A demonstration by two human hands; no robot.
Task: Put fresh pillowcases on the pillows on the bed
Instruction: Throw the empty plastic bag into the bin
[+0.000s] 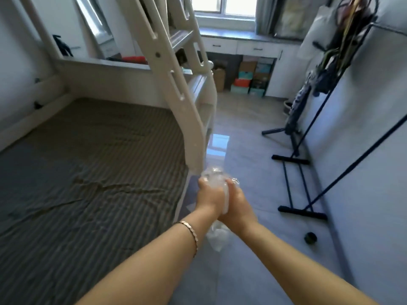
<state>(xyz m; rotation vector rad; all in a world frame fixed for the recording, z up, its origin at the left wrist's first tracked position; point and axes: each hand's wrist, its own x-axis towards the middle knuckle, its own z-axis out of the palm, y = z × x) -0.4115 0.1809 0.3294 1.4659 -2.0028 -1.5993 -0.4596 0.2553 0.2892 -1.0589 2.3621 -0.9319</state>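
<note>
Forearms reach in from the bottom edge and meet at lower centre, a thin bracelet [189, 230] on the left wrist. The fingers [202, 183] of the left hand [208, 195] and those of the right hand [236, 201] curl narrowly inward, palms facing each other, and squeeze a crumpled clear plastic wrapping [214, 175] between them. It bunches out above the knuckles and a loose tail hangs below the wrists. Pressing it from both sides like this looks like scrunching up packaging, or working something out of it; I judge it to be the wrapper of a fresh pillowcase, but that is a guess. A pale strip shows between the palms, and whether it is cloth or just folded plastic cannot be told. The fingertips are hidden behind the hands.

Just left of the hands lies the bed [88, 172], its striped sheet wrinkled and bare where it shows. No pillows and no pillowcase are in view; the near end of the bed is cut off at the lower left. A white ladder [176, 73] slants up from the bed's edge out of the top of the frame.

On the right a dark clothes rack [308, 133] stands on the grey floor [253, 150], with a small dark round object [310, 238] near its foot, too blurred to name. At upper centre, a desk [242, 44] sits under the window [224, 5], with boxes [248, 78] stacked beneath it.
</note>
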